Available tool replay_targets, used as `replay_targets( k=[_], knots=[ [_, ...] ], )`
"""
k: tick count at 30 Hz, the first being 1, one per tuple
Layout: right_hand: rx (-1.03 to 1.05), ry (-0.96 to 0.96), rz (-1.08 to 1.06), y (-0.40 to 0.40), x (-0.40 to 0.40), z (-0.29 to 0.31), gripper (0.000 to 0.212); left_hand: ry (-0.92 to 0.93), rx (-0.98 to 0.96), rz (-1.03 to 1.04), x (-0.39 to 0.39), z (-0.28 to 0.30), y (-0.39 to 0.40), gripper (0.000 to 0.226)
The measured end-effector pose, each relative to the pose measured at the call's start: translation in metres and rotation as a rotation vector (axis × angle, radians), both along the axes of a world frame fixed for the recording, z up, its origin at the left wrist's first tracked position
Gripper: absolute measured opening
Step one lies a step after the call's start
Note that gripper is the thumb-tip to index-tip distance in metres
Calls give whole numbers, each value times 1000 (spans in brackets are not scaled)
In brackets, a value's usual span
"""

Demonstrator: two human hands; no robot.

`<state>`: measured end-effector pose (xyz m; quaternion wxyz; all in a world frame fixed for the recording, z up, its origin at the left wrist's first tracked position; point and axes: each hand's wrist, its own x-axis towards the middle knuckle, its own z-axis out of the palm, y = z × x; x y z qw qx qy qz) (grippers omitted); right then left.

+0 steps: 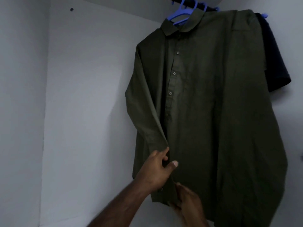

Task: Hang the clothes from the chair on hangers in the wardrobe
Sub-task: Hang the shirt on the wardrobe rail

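A dark green button shirt (205, 95) hangs on a blue hanger (182, 15) from the black wardrobe rail (203, 6) at the top right. My left hand (157, 169) pinches the shirt's front edge near the lower placket, thumb on the cloth. Just below it, my right hand (188, 202) grips the shirt's bottom hem. The hanger's shoulders are hidden inside the shirt.
A dark navy garment (275, 59) hangs behind the green shirt at the far right on another blue hanger (264, 15). White wardrobe walls (82, 95) close in the left and back. A small dark peg (71, 9) sits high on the back wall.
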<state>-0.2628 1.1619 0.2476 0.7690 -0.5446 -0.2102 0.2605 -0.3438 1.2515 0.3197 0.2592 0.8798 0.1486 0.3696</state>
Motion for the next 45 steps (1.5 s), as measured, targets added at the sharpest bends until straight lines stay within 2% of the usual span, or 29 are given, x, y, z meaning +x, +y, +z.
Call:
replay_targets(
  k=[2,4,7,10,15,20,26,31,35,41,45],
  knots=[
    [48,-55,-220,-8,8,-5,16,57,-6,-20,9,-13,9,68],
    [-11,-292,-377,-17,10,0,11,90,41,-28,19,-24,15,66],
    [-134,-552,-338,-25,10,8,36,117,63,-52,32,-34,24,64],
    [-212,-688,-326,-23,13,17,41,144,70,-72,42,-41,36,63],
    [-307,-795,-336,-17,17,16,45,59,53,-96,49,-54,51,58],
    [-296,-873,-324,-11,18,19,47,-100,96,-72,42,-73,57,47],
    [-283,-895,-288,-3,11,21,50,-224,256,95,25,-98,59,45],
    [-290,-927,-275,1,3,20,51,-228,370,170,12,-109,55,57],
    [-318,-950,-295,0,-3,19,52,-160,405,211,1,-115,51,61],
    [-433,-1223,-371,-11,-12,20,60,-144,439,242,-2,-110,41,72],
    [-457,-1343,-380,-24,-21,19,62,-167,410,237,-6,-106,30,68]
  ],
)
